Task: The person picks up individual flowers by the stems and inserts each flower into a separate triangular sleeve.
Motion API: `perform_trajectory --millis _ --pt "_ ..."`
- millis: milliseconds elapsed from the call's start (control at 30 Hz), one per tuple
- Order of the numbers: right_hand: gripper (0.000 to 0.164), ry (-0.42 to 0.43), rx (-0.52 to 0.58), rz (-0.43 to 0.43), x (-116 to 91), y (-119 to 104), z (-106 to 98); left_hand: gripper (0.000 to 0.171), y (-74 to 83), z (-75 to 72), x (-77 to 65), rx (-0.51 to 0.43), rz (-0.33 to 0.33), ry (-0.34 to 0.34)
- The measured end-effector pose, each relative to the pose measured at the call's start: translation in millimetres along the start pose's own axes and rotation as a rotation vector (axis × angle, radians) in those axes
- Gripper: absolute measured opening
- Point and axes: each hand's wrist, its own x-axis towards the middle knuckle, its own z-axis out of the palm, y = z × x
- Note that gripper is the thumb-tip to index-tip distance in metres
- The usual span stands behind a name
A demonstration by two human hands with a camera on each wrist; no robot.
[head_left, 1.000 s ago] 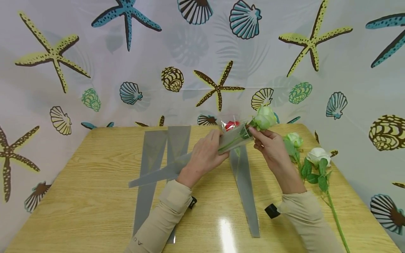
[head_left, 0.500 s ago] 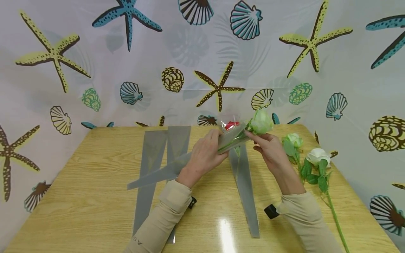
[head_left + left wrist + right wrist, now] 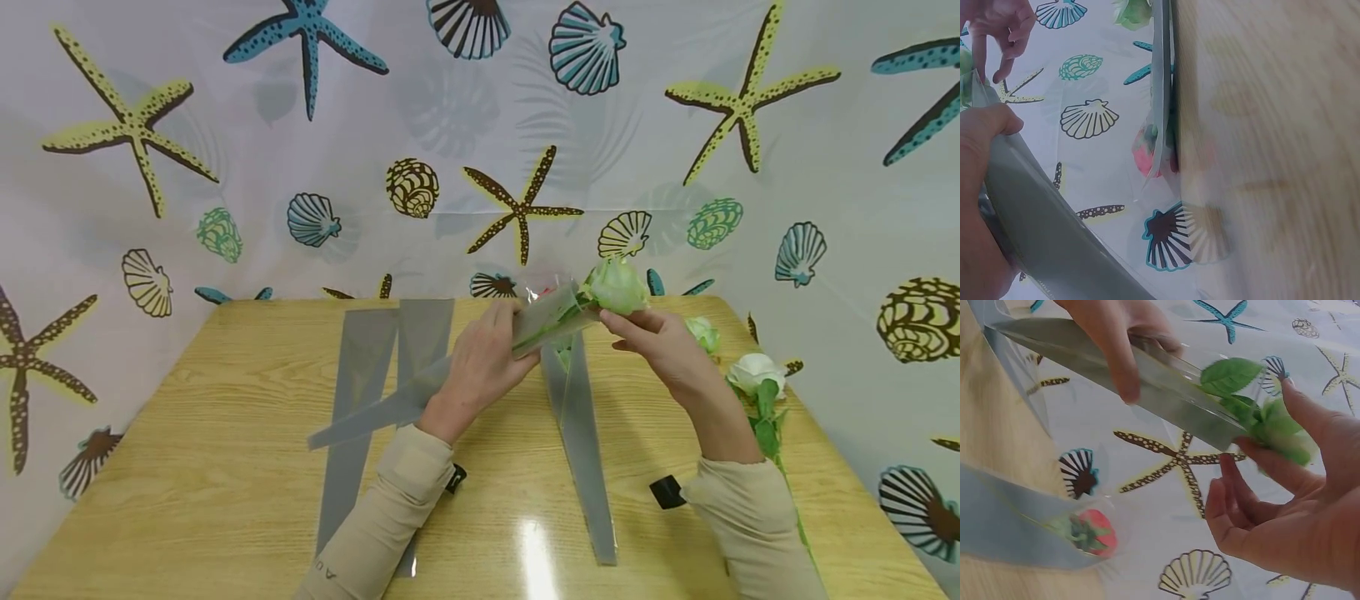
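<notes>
My left hand (image 3: 480, 354) grips a narrow, tapered clear-and-grey flower sleeve (image 3: 1166, 394), its thumb across the front. A pale green-white rose (image 3: 617, 286) lies in this sleeve, stem inside and bloom out past the wide end. Green leaves (image 3: 1232, 378) show at the sleeve's mouth. My right hand (image 3: 663, 342) holds the rose just below its bloom, with thumb on one side and index finger on the other; the other fingers hang loosely bent. In the left wrist view, the sleeve (image 3: 1054, 219) runs down from the left hand's thumb.
A red rose (image 3: 1094, 532) in another sleeve (image 3: 581, 450) lies on the wooden table (image 3: 225, 467). Two flat grey sleeves (image 3: 363, 358) lie left of it. Two more pale roses, one a white rose (image 3: 757, 375), lie at the right edge. A shell-and-starfish cloth (image 3: 450, 100) hangs behind.
The rose's bloom has shifted slightly down relative to the sleeve's mouth. My right hand has moved from the sleeve's rim toward the bloom, its forearm swinging right. The left hand stays on the sleeve.
</notes>
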Motion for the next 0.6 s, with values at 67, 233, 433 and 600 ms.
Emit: perform_trajectory --millis 67,233,433,600 --pt "0.065 0.027 -0.061 0.005 -3.9 -4.0 -3.9 0.053 -0.1 -0.8 0.4 -0.004 -0.005 0.002" --pt "0.063 0.187 -0.132 -0.08 -14.4 -14.0 -7.0 0.052 -0.2 -2.2 1.1 -0.012 -0.013 -0.006" --pt "0.057 0.306 -0.172 -0.208 -22.8 -21.1 -0.8 0.051 0.9 -2.5 1.0 -0.016 -0.019 -0.016" --pt "0.051 0.367 -0.157 -0.254 -21.3 -19.2 3.2 0.051 2.0 -1.4 0.1 -0.026 -0.006 -0.026"
